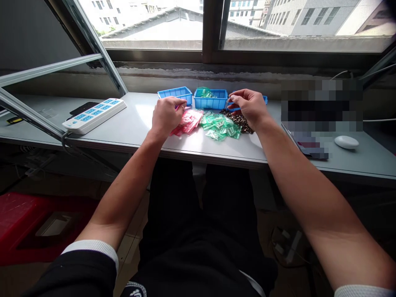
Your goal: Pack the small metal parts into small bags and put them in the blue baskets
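Observation:
My left hand (168, 116) is closed, thumb and fingers pressed together, above the left side of a heap of pink plastic packets (189, 122). What it pinches, if anything, is too small to make out. On the other side, my right hand (251, 108) is curled with thumb and fingertips drawn together above a pile of small dark brown pieces (243, 121). Anything in that pinch cannot be made out either. Between the hands lies a heap of green plastic packets (220, 126). Behind it a blue bin (211, 103) holds some green packets.
Another blue bin (175, 93) stands behind my left hand, and a third blue bin (265, 99) is mostly hidden by my right hand. A white power strip (95, 116) lies at left beside a metal frame (102, 62). A white mouse (346, 142) sits at right.

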`<state>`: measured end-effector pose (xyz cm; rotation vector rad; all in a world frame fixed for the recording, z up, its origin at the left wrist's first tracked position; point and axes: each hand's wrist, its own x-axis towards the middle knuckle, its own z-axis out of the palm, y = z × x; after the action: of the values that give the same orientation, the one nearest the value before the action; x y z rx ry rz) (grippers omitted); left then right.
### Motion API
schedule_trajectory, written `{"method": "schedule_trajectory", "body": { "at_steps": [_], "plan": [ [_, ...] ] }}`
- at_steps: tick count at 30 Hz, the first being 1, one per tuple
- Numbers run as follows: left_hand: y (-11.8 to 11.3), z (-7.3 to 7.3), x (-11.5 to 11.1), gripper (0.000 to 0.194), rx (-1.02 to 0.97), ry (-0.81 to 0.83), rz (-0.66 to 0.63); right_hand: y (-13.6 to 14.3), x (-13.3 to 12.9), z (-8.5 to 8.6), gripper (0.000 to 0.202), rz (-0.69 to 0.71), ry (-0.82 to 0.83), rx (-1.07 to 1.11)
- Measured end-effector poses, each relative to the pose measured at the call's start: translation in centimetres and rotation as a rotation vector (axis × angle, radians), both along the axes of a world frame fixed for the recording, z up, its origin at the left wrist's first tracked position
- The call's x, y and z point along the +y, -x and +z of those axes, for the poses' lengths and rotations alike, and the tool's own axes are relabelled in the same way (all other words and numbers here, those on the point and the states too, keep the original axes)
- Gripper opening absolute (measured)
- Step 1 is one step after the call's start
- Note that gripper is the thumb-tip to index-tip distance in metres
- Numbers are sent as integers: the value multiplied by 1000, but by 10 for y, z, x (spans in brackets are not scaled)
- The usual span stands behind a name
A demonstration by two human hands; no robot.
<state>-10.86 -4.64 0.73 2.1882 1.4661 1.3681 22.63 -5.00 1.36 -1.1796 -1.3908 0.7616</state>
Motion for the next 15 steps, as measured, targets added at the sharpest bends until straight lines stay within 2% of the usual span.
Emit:
{"method": "schedule_trajectory", "body": {
  "at_steps": [4,8,10,12,13,15],
  "plan": [
    [-29,14,16,23,-199,-100,-176,3,-4,1,20,33,-24,-26],
    [-78,21,47,22,-314,-46,-394,7,-9,2,53,165,-52,-24],
    [-100,17,65,24,-321,-6,-515,7,-11,2,73,223,-58,-7],
    [-116,9,78,25,-339,25,-584,6,-10,1,80,235,-53,21],
    [-121,4,82,33,-357,41,-610,6,-9,0,77,220,-44,31],
    [-125,-6,85,62,-417,86,-619,6,-7,-1,62,157,-18,40]
  ]
}}
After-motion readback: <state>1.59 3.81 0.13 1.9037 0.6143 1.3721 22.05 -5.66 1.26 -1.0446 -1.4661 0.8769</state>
